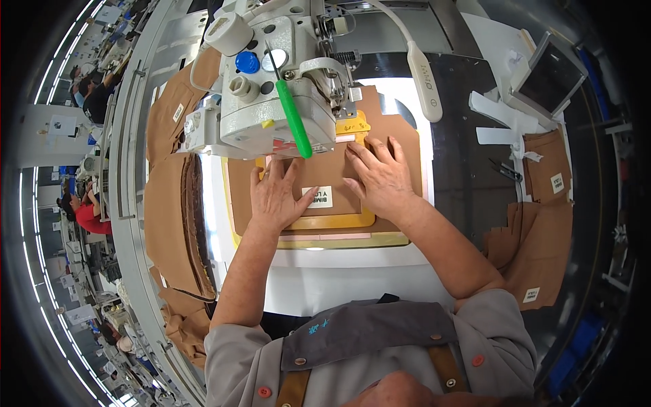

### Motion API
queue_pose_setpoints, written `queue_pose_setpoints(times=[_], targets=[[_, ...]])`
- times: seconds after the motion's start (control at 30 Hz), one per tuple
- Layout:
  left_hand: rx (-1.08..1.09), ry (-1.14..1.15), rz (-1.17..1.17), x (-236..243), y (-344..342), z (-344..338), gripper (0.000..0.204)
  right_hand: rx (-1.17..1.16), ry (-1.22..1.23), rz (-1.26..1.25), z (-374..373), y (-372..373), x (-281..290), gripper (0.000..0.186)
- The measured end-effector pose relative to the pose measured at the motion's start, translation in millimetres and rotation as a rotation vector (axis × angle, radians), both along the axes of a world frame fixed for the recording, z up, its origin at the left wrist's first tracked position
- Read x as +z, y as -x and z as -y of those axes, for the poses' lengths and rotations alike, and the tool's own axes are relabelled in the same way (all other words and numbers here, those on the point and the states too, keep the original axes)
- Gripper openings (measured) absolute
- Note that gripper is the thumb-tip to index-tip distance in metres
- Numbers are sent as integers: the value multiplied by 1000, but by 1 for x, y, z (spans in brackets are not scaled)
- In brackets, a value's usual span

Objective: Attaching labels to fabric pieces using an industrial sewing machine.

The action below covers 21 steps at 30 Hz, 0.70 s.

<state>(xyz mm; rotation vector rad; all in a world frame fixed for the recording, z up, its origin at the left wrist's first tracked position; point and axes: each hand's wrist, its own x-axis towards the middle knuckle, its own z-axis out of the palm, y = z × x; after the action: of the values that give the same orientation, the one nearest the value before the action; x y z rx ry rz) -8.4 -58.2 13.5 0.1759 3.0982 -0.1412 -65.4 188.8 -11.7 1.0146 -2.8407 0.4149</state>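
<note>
Both of my hands lie on a brown fabric piece (400, 146) under the head of a white sewing machine (278, 108). My left hand (277, 195) rests with fingers apart, its thumb touching a white printed label (317, 197) on the fabric. To the right, my right hand (383, 173) presses down with spread fingers, their tips close to the machine's needle area. A yellow template frame (339, 222) surrounds and partly underlies the fabric. Part of the frame and the left fingertips are hidden by the machine head.
A green-handled tool (293, 119) leans on the machine head. Stacked brown fabric pieces (166, 217) lie at left; labelled brown pieces (542, 251) lie at right. Thread snips (506, 169), a small screen (550, 73) and a lamp (425, 85) stand around. People work far left.
</note>
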Motion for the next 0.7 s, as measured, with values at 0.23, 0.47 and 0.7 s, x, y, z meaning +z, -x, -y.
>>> queue_pose_setpoints(times=[0.23, 0.47, 0.7], targets=[[-23, 32, -119, -2, 0, 10, 75, -13, 189, -38, 14, -4, -6, 51], [-34, -74, -152, -6, 8, 2, 58, -8, 231, -29, 31, -4, -8, 51], [-266, -364, -229, -22, 21, -10, 49, 13, 233, 5, 36, -5, -8, 53]])
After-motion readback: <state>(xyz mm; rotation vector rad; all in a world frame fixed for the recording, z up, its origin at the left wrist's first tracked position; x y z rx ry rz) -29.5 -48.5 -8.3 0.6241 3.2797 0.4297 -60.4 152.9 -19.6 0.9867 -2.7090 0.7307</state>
